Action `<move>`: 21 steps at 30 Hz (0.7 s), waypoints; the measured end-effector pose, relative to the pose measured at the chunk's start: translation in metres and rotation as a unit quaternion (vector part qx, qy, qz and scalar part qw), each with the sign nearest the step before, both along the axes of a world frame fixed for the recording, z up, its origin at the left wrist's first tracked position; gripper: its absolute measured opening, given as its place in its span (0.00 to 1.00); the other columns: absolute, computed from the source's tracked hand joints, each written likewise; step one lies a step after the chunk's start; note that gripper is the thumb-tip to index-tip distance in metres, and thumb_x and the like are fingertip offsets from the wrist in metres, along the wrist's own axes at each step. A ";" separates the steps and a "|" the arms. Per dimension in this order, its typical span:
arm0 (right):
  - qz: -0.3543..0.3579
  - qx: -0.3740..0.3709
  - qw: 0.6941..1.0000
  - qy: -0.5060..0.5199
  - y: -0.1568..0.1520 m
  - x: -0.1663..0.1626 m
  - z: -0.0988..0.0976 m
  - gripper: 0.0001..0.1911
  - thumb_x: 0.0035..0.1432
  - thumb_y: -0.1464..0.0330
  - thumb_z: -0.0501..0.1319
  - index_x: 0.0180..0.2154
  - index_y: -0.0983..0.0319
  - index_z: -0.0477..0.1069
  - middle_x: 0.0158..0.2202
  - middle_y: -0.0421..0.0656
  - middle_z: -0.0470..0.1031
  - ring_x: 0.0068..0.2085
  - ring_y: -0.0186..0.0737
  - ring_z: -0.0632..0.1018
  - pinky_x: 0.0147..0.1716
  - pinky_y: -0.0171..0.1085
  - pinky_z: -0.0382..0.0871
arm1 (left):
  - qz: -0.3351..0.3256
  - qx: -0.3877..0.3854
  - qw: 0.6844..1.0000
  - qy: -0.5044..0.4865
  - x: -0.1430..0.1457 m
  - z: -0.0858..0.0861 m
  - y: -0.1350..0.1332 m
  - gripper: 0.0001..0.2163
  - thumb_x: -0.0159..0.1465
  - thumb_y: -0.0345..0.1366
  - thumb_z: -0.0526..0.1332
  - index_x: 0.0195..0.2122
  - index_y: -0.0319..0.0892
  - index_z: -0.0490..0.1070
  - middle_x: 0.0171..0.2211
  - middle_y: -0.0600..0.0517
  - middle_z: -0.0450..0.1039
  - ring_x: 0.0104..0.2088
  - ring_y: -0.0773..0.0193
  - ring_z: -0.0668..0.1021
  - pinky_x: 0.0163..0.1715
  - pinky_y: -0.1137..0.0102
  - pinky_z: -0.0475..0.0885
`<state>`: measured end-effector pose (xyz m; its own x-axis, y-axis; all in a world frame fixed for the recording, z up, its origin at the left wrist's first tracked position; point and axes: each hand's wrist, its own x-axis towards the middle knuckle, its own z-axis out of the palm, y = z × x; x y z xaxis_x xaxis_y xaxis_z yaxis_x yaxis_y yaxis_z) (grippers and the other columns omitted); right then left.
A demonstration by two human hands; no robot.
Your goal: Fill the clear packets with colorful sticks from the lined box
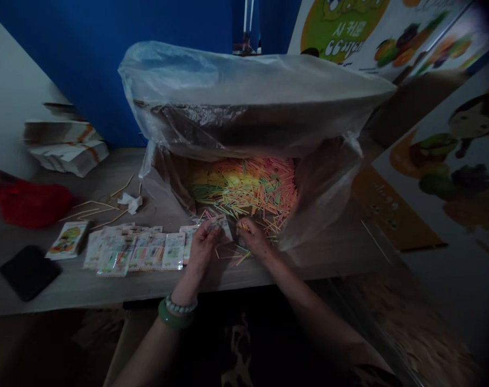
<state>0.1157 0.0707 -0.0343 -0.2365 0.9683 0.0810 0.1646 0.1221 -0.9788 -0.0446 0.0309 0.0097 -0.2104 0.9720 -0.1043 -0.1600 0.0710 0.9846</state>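
Observation:
My left hand [204, 239], with a green bangle and a beaded bracelet on its wrist, is closed on a small clear printed packet [224, 228]. Just to the right, my right hand [254, 237] has its fingers curled round a few short yellowish sticks [243, 227]. Beyond both hands a large plastic-lined box [252, 80] lies open toward me, holding a heap of thin coloured sticks [244, 183] in pink, yellow and green. Some loose sticks [242, 259] lie on the table by my right hand. Left of my left hand are several flat packets [147, 251], some showing coloured sticks inside.
On the table's left are a stack of printed cards [68, 240], a black square pad [29, 272], a red bag [34, 203], crumpled white tissue [130, 203] and bundled paper [66, 148]. Printed cartons [441, 161] stand at the right. A blue panel [86, 54] rises behind.

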 end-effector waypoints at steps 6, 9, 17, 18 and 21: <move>0.019 0.004 1.000 -0.013 -0.004 0.001 0.005 0.06 0.56 0.66 0.54 0.37 0.58 0.66 0.31 0.38 0.70 0.35 0.39 0.72 0.39 0.37 0.65 | -0.078 -0.067 0.995 -0.002 -0.011 -0.010 -0.009 0.17 0.52 0.47 0.70 0.39 0.42 0.79 0.34 0.49 0.80 0.37 0.57 0.78 0.40 0.65 0.72; 0.022 0.012 0.998 -0.057 -0.008 0.002 0.010 0.04 0.58 0.67 0.53 0.33 0.58 0.65 0.30 0.39 0.71 0.35 0.39 0.72 0.39 0.37 0.65 | -0.083 -0.070 0.993 0.033 -0.010 -0.005 -0.011 0.14 0.50 0.48 0.71 0.27 0.41 0.78 0.26 0.51 0.77 0.31 0.61 0.75 0.32 0.68 0.70; -0.014 -0.009 0.995 0.099 -0.005 0.000 0.055 0.07 0.59 0.62 0.55 0.37 0.57 0.65 0.29 0.38 0.73 0.33 0.38 0.74 0.40 0.38 0.67 | -0.039 -0.061 0.997 0.020 0.000 0.014 -0.018 0.15 0.48 0.47 0.71 0.23 0.41 0.73 0.22 0.55 0.70 0.25 0.67 0.69 0.28 0.72 0.66; -0.018 0.000 0.992 0.123 -0.005 0.000 0.062 0.07 0.59 0.62 0.55 0.36 0.57 0.65 0.29 0.38 0.73 0.34 0.38 0.74 0.41 0.38 0.67 | -0.046 -0.050 0.997 0.023 0.002 0.015 -0.018 0.15 0.48 0.47 0.70 0.23 0.41 0.72 0.22 0.55 0.70 0.26 0.67 0.69 0.28 0.72 0.67; -0.031 0.015 0.986 0.162 -0.007 -0.003 0.077 0.07 0.61 0.61 0.56 0.34 0.57 0.64 0.29 0.37 0.73 0.36 0.38 0.76 0.42 0.39 0.68 | -0.072 -0.038 0.996 0.047 0.003 0.014 -0.019 0.15 0.51 0.48 0.68 0.22 0.42 0.70 0.22 0.55 0.68 0.27 0.66 0.68 0.29 0.72 0.66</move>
